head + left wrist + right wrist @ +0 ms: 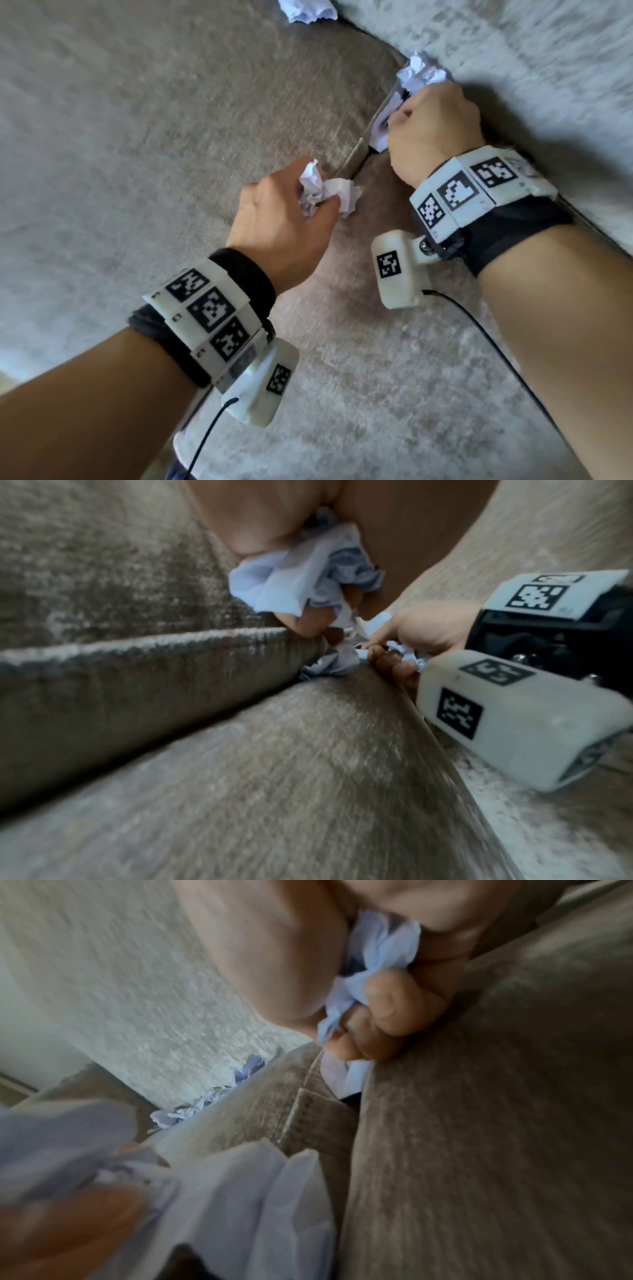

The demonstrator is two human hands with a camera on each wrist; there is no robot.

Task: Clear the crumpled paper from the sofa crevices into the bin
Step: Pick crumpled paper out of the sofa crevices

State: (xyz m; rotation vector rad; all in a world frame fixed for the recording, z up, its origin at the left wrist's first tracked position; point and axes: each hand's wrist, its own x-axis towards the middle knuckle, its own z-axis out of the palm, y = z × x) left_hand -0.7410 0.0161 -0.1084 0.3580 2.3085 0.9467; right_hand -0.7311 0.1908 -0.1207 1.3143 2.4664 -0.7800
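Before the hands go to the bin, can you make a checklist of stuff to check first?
1. Left hand grips its paper wad: ok.
2. Right hand grips the wad at the crevice: ok.
3. That wad fully free of the crevice: cannot tell; white paper still sits in the gap.
4. All paper collected: not ok; another wad lies by the backrest.
5. Bin position known: cannot tell; no bin in view.

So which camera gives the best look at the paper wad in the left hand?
The head view: the whole wad shows in the left hand. The left wrist view shows it close, half hidden by fingers; the right wrist view shows only a blur.
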